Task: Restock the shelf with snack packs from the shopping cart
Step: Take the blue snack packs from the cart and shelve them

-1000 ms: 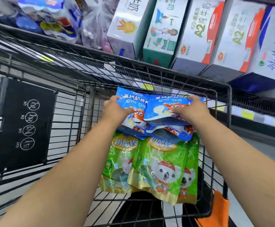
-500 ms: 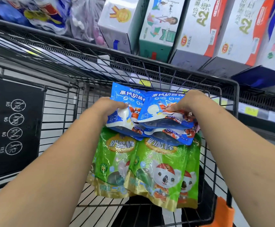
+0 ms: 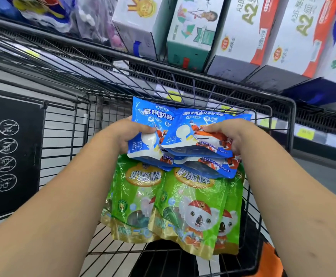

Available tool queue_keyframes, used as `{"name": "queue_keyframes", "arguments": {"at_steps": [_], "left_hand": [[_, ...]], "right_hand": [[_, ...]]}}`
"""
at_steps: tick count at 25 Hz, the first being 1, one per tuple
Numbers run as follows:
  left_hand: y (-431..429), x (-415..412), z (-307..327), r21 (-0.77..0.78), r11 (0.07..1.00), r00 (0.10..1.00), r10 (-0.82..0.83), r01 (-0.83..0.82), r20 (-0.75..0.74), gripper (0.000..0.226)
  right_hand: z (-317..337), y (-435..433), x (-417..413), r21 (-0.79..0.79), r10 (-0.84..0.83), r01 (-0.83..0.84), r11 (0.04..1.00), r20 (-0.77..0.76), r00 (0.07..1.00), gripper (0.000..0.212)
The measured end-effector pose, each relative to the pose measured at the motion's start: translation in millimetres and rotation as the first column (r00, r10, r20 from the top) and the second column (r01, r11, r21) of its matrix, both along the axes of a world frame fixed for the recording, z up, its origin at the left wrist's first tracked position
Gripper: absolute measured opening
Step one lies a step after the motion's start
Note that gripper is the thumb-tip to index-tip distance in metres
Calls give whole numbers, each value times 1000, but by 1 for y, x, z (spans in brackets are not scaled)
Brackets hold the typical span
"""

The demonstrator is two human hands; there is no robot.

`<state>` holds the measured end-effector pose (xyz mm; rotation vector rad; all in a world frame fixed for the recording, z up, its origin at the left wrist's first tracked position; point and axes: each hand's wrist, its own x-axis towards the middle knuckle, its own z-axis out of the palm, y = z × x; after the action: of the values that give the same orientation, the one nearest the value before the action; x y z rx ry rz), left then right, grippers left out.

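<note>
Looking down into the cart (image 3: 292, 124), I have both hands closed on the blue packs (image 3: 193, 140), a small overlapping stack at the far end of the basket. My left hand (image 3: 127, 134) is curled round the stack's left edge, with the thumb lying across the top face. My right hand (image 3: 231, 134) grips the right side the same way, thumb on top and fingers hidden underneath. I hold them from both sides because these are slick, soft pouches fanned over one another. Squeezing inward should gather them into one bundle, so none slides out as I lift.

The near edges of the blue packs overlap the tops of the green packs (image 3: 183, 206). I cannot tell whether the two are touching or just apart. The green ones lie face up, side by side on the wire floor, nearer to me, and at least three show. I touch none of them, and laid out like that they should be an easy next handful.

Beyond the cart's far rim is the shelf (image 3: 321, 118), with yellow price tags along its edge and tall boxes (image 3: 243, 27) above. The cart stands close against it, which I judge makes for a short carry. A black sign (image 3: 9, 156) hangs on the cart's left side. The spot on the shelf where these packs belong is not in view.
</note>
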<state>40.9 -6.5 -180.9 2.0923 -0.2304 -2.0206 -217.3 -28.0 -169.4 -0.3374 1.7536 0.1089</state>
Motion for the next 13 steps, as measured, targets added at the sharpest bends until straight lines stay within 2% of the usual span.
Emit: {"name": "queue_keyframes", "arguments": {"at_steps": [3, 8, 10, 13], "left_hand": [[3, 1, -3, -9, 1000, 1000, 20, -20, -7, 47], [10, -2, -6, -27, 1000, 999, 11, -9, 45, 57], [15, -2, -4, -40, 999, 999, 16, -15, 37, 57], [27, 0, 9, -79, 995, 998, 60, -58, 22, 47]], "right_hand": [[0, 2, 1, 93, -168, 157, 983, 133, 977, 27], [4, 3, 1, 115, -203, 188, 975, 140, 969, 31], [7, 9, 1, 84, -211, 201, 976, 145, 967, 51], [16, 23, -3, -50, -302, 319, 946, 213, 929, 98]]}}
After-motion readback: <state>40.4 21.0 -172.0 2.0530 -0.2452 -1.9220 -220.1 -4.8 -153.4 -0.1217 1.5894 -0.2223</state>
